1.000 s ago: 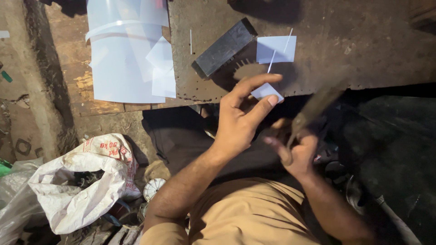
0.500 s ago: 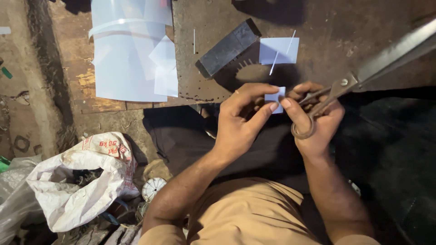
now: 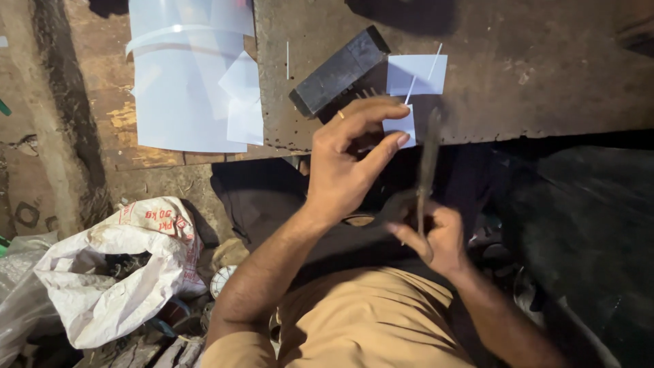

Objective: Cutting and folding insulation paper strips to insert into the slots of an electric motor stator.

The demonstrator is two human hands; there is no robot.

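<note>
A small white piece point(image 3: 400, 127) was pinched between the thumb and fingers of the left hand point(image 3: 347, 160), just over the near edge of the bench point(image 3: 545, 82). The right hand point(image 3: 436, 235) was closed around the handles of long shears point(image 3: 428, 163), blades blurred and pointing up beside the piece. 1 cut square point(image 3: 417, 73) and 2 thin slivers lay on the bench by a dark block point(image 3: 339, 70); larger white sheets point(image 3: 184, 75) looked uncut. A white sack point(image 3: 116, 272) slumped on the dim, cluttered floor.
</note>
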